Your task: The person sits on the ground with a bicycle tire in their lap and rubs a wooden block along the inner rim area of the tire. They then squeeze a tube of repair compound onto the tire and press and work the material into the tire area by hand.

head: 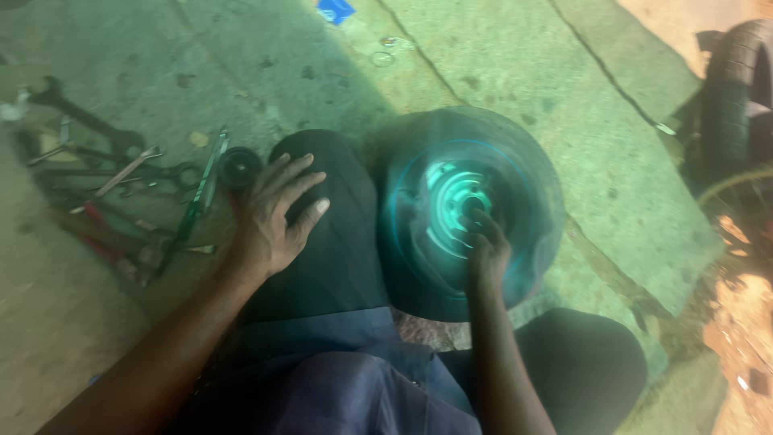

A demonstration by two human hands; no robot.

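A small black-tyred wheel [471,205] with a teal metal hub lies between my knees, blurred as if spinning. My right hand [485,251] reaches onto its hub, fingers bunched at the centre; what it grips is hidden by blur. Resting flat on my left knee, my left hand [274,213] has its fingers spread and holds nothing. Just beyond its fingertips a small black round part [239,167] sits on the concrete.
Several wrenches and pliers [121,181] lie scattered on the concrete at the left. A larger tyre [737,97] stands at the right edge. A blue scrap [335,10] and small rings [383,56] lie farther away. A slab edge [612,258] runs beside the wheel.
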